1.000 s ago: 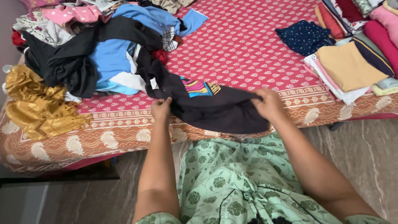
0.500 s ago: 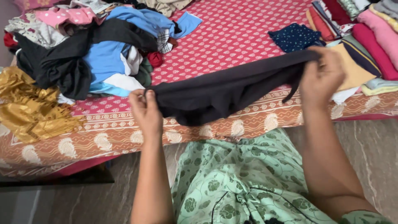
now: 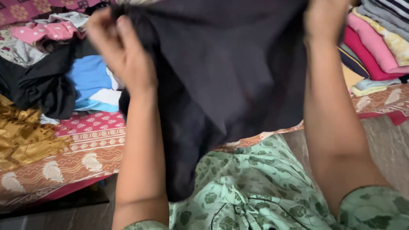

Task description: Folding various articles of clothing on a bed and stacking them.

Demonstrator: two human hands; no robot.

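Both my hands hold up a black garment (image 3: 226, 81) in front of me. My left hand (image 3: 121, 51) grips its upper left edge and my right hand (image 3: 328, 21) grips its upper right edge near the top of the view. The cloth hangs spread between them and droops down over my green patterned dress (image 3: 264, 187). It hides most of the bed behind it.
A heap of unfolded clothes (image 3: 55, 72) in black, blue and pink lies on the red patterned bedspread (image 3: 85, 140) at left, with a gold fabric (image 3: 25, 136) near the edge. Folded clothes (image 3: 379, 47) are stacked at right. Grey floor (image 3: 383, 140) shows below.
I have lifted the black garment off the bed and raised it high, spread between both hands, so it now fills the middle of the view.
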